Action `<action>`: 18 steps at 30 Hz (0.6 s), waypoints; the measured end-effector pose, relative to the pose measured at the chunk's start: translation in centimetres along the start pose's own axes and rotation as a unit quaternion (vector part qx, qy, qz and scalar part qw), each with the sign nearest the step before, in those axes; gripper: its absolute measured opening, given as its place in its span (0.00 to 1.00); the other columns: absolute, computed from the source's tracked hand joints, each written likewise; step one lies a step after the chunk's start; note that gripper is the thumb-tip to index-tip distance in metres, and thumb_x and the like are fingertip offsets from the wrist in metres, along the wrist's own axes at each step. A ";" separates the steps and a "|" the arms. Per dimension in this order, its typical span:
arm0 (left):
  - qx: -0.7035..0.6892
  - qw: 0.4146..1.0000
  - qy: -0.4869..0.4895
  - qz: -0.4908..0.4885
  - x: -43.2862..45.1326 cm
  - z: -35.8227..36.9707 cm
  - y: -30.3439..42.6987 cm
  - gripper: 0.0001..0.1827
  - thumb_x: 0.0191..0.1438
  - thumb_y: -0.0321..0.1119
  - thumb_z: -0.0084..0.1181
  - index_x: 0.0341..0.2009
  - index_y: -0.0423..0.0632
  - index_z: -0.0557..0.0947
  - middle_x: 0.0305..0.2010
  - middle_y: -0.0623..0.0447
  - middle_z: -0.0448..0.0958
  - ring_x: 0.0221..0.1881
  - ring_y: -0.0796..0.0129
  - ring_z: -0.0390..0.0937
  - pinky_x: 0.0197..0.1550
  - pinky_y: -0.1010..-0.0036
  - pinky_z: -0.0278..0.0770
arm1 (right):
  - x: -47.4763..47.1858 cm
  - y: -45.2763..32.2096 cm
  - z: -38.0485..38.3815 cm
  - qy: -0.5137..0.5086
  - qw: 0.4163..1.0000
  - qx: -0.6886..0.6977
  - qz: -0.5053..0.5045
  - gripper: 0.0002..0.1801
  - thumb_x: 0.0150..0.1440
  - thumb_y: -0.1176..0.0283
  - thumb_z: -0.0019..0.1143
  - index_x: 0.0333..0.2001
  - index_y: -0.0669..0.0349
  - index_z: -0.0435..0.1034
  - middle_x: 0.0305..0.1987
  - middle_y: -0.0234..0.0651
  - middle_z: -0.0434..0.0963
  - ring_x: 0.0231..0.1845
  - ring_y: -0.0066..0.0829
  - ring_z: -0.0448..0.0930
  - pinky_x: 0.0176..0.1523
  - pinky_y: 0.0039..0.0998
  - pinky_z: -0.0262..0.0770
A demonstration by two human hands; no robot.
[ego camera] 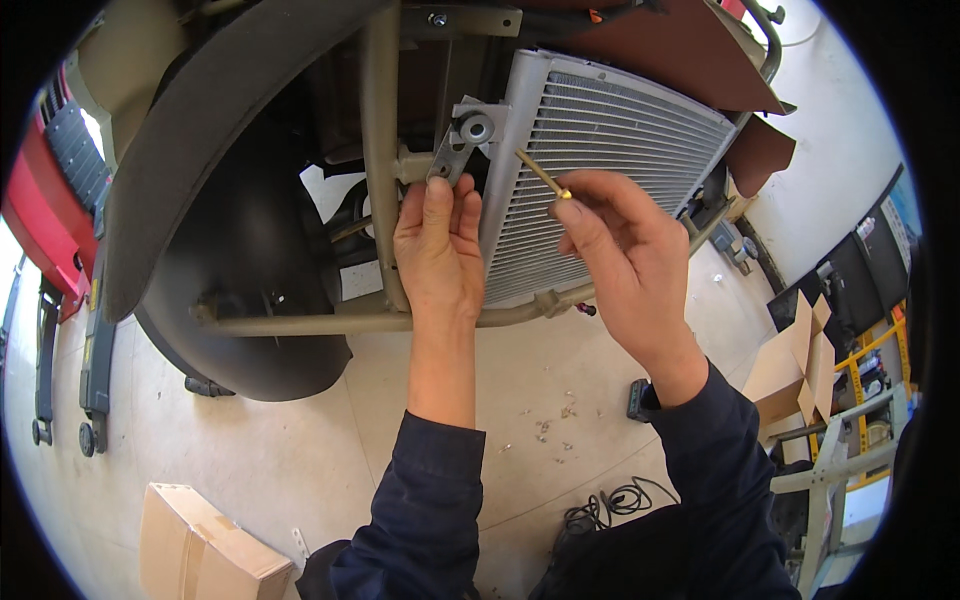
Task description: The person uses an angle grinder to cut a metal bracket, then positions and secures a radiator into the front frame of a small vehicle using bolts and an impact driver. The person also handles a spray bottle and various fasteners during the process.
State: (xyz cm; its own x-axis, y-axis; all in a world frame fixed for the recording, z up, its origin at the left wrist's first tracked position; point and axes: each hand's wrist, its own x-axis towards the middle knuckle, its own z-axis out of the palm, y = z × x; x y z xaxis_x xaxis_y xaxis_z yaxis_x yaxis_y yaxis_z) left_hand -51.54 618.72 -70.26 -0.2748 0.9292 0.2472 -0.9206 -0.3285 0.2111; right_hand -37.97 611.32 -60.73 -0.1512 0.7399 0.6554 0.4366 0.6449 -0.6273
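Note:
My left hand grips the lower end of a perforated metal bracket between thumb and fingers. The bracket's upper end meets a round washer and bushing at the side tab of a silver finned radiator or condenser. A long brass-coloured bolt is pinched near its head by my right hand. Its tip points up and left, in front of the condenser's side tank. Just left of my left hand stands a tan frame tube. My fingers hide the bracket's lowest part.
A lower tan tube crosses beside a black plastic wheel-arch liner. Several small fasteners lie scattered on the floor. Below are a coiled black cable, a closed cardboard box and an open one.

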 end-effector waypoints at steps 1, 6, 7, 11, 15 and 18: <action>0.000 1.000 -0.002 0.001 0.0 0.0 -0.1 0.08 0.63 0.32 0.63 0.44 0.44 0.81 0.43 0.53 0.83 0.44 0.70 0.83 0.45 0.79 0.85 | 0.5 -0.6 0.0 -0.008 1.000 -0.006 0.008 0.13 0.66 0.73 0.59 0.50 0.70 0.74 0.37 0.32 0.81 0.32 0.17 0.78 0.39 0.20 0.76; 0.000 1.000 0.000 0.011 -0.2 0.1 -0.8 0.10 0.63 0.32 0.63 0.47 0.43 0.82 0.43 0.53 0.83 0.43 0.70 0.83 0.44 0.78 0.85 | 2.4 -2.1 1.1 -0.025 0.998 -0.050 0.033 0.12 0.65 0.72 0.60 0.48 0.70 0.76 0.34 0.33 0.81 0.31 0.18 0.79 0.38 0.21 0.77; 0.001 1.000 -0.003 0.014 -0.2 0.0 -0.8 0.10 0.63 0.32 0.63 0.47 0.43 0.82 0.42 0.53 0.83 0.43 0.70 0.83 0.44 0.78 0.85 | 2.7 -2.3 1.3 -0.026 0.997 -0.061 0.036 0.12 0.65 0.72 0.60 0.47 0.70 0.76 0.32 0.33 0.81 0.30 0.18 0.79 0.37 0.21 0.77; 0.006 1.000 0.016 0.015 -0.2 0.4 -0.6 0.11 0.62 0.32 0.64 0.46 0.41 0.82 0.42 0.54 0.82 0.41 0.69 0.83 0.43 0.78 0.84 | 4.1 -3.4 1.9 -0.046 0.989 -0.138 0.016 0.12 0.63 0.71 0.61 0.43 0.71 0.77 0.29 0.36 0.81 0.28 0.19 0.79 0.34 0.23 0.76; 0.009 0.999 0.037 0.032 -0.6 0.7 -1.3 0.12 0.61 0.32 0.65 0.46 0.40 0.81 0.40 0.53 0.83 0.39 0.69 0.83 0.41 0.79 0.83 | 5.7 -4.7 2.2 -0.069 0.962 -0.257 -0.064 0.10 0.61 0.73 0.61 0.40 0.71 0.77 0.30 0.43 0.81 0.27 0.32 0.81 0.35 0.29 0.76; 0.016 0.998 0.055 0.031 -0.7 1.1 -1.0 0.14 0.62 0.33 0.65 0.47 0.38 0.80 0.39 0.51 0.83 0.38 0.68 0.84 0.40 0.77 0.83 | 6.0 -5.4 2.0 -0.073 0.918 -0.365 -0.138 0.08 0.60 0.75 0.59 0.41 0.70 0.76 0.32 0.48 0.81 0.30 0.46 0.81 0.37 0.34 0.76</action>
State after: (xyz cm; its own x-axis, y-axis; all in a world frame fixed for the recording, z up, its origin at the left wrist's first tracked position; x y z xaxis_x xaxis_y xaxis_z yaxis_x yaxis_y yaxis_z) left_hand -50.06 618.21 -69.59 -0.3609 0.9195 0.1559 -0.8925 -0.3890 0.2285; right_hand -43.02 612.66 -54.31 -0.4389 0.6195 0.6508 0.8337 0.5508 0.0379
